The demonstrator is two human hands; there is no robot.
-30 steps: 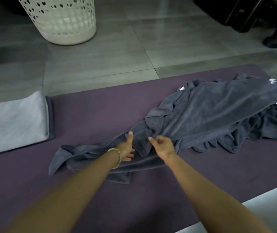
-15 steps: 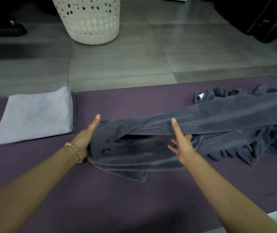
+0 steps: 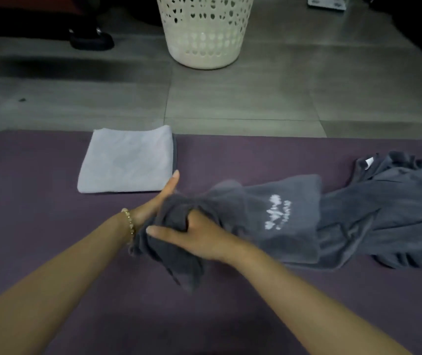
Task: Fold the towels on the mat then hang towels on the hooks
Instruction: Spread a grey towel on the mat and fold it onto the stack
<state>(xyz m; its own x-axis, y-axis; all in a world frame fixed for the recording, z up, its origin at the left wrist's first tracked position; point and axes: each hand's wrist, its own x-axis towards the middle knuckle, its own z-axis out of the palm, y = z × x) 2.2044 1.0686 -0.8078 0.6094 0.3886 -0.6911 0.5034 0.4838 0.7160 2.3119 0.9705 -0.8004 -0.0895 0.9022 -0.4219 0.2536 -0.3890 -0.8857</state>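
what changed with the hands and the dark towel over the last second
The right hand swung left to the left hand and now grips the dark grey terry towel, bunching its end. The folded pale grey towel and purple mat stayed put.

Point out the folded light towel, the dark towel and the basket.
folded light towel [image 3: 125,162], head view, top face.
dark grey towel [image 3: 298,237], head view, beside its white print.
laundry basket [image 3: 204,34], head view, perforated wall.
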